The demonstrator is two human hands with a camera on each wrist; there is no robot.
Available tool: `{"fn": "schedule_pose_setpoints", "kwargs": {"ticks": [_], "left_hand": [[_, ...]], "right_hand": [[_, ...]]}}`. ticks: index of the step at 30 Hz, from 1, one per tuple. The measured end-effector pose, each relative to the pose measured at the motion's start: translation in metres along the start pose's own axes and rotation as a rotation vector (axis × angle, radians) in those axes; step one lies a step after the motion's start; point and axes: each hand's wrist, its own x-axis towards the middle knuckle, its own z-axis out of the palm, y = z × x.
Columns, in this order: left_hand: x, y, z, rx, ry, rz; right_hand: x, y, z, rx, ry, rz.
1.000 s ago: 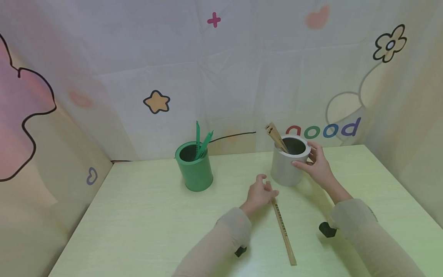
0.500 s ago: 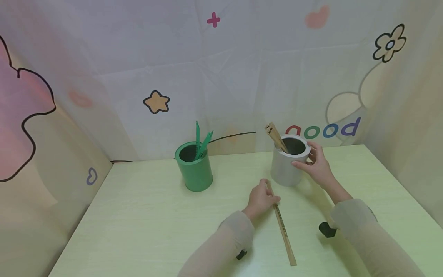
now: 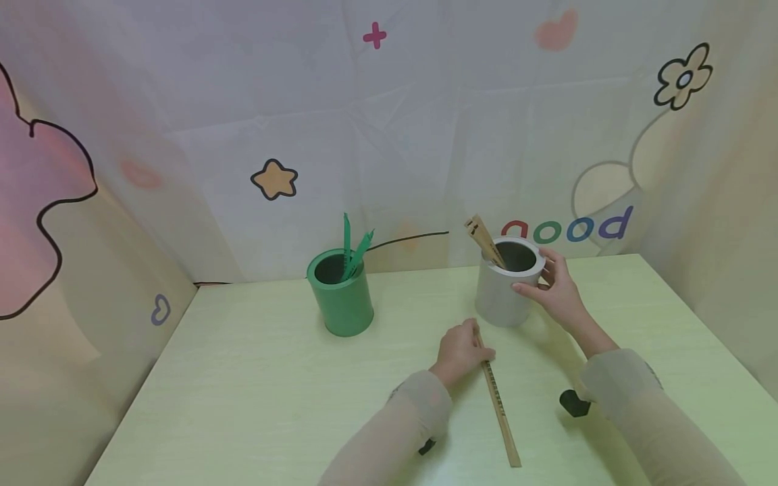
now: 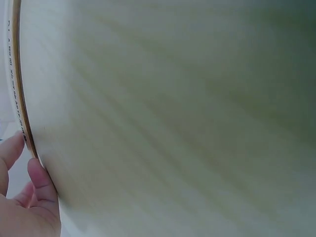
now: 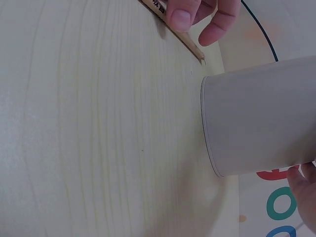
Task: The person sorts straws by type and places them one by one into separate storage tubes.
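Note:
A long thin brown stick (image 3: 500, 405) with dark printed lettering lies slanted on the table, its near end toward the front. My left hand (image 3: 460, 352) pinches it close to the far end; in the left wrist view, thumb (image 4: 41, 178) and a finger sit on either side of the stick (image 4: 20, 84). Behind it stands a light grey cylindrical cup (image 3: 501, 300) holding several similar brown sticks (image 3: 484, 241) that lean left. With my right hand (image 3: 558, 289) I grip the cup's right side, thumb in front and fingers around behind the rim.
A green cylindrical cup (image 3: 342, 304) with several green sticks (image 3: 357, 256) stands at the back left of the pale wooden table (image 3: 255, 391). A printed cloth backdrop (image 3: 389, 148) rises behind the table's far edge and along both sides.
My left hand has come slightly down and right onto the stick, and its spread fingers have closed around it. The right hand and both cups have stayed in place.

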Motion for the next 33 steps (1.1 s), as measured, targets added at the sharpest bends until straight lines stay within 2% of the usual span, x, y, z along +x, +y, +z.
{"fn": "schedule_pose_setpoints", "kwargs": {"ticks": [6, 15, 33], "left_hand": [[0.0003, 0.0006, -0.0004, 0.065, -0.015, 0.021], [0.0015, -0.0007, -0.0027, 0.067, -0.034, 0.036], [-0.0041, 0.006, -0.0053, 0.088, 0.004, 0.019]], "right_hand": [[0.001, 0.0038, 0.0006, -0.013, 0.01, -0.001], [0.0008, 0.003, 0.0001, -0.006, 0.008, 0.003], [0.0, 0.0, 0.0005, -0.006, 0.006, 0.014]]}}
